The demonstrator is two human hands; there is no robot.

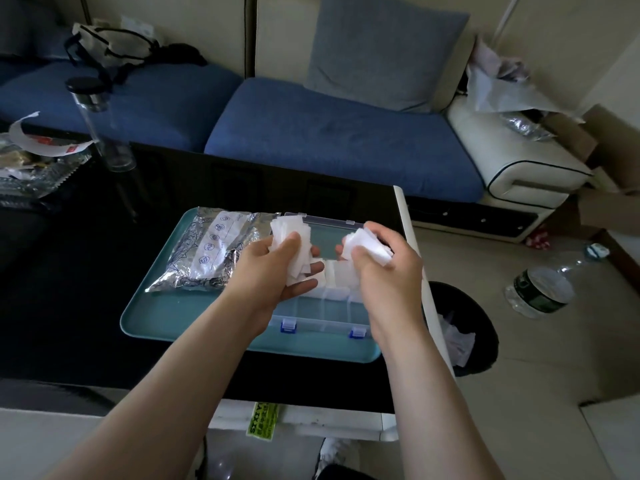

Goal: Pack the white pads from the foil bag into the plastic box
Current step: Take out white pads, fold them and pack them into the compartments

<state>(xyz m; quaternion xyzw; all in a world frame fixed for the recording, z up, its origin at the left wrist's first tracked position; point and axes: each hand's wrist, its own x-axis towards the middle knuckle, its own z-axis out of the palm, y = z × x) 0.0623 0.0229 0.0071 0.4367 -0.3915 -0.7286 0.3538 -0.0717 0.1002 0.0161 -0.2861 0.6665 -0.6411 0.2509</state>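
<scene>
A crinkled foil bag [204, 252] lies on the left of a teal tray [180, 320]. To its right stands a clear plastic box [322, 317] with blue latches and its lid open; a few white pads lie in its compartments. Above the box, my left hand [273, 271] grips a bunch of white pads [294, 244]. My right hand [384, 268] holds a second stack of white pads [367, 245] between thumb and fingers. The hands hide much of the box's inside.
The tray sits on a black glossy table [86, 306] with a white right edge. A tall clear bottle [100, 123] and wrappers stand at the far left. A blue sofa [329, 133] lies behind. A black bin [464, 327] and water bottle [540, 289] are on the floor to the right.
</scene>
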